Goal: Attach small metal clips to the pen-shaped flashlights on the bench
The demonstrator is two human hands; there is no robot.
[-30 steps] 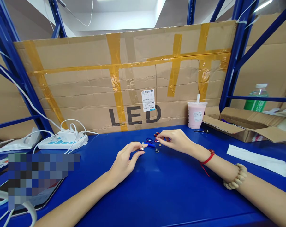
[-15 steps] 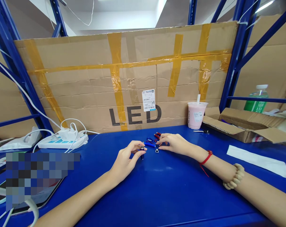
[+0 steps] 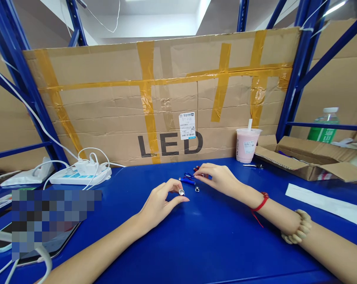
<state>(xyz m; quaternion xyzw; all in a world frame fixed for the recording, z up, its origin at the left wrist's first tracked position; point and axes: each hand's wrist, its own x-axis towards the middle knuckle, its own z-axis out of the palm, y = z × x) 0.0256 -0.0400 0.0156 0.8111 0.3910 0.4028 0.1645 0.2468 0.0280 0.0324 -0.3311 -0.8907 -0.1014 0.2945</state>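
My left hand is closed around a small cylinder. Its round silver end faces me, and the fingers hide most of its body. To the right, my right hand has thumb and fingertips together low over the table, beside small red pieces that it partly covers. What those fingertips hold, if anything, cannot be made out. Between the hands lie a slim blue stick-like piece with a silver tip and a small silver clip-like part. A dark blue loop rests just behind them.
Behind the blue table stands a cardboard sheet. A pink drink cup, an open carton and a white paper strip are on the right. To the left are a power strip with cables and a dark tablet-like device.
My left hand has turned the small cylinder from upright so its silver end faces me. My right fingertips have moved from beside the blue piece back towards the red pieces.
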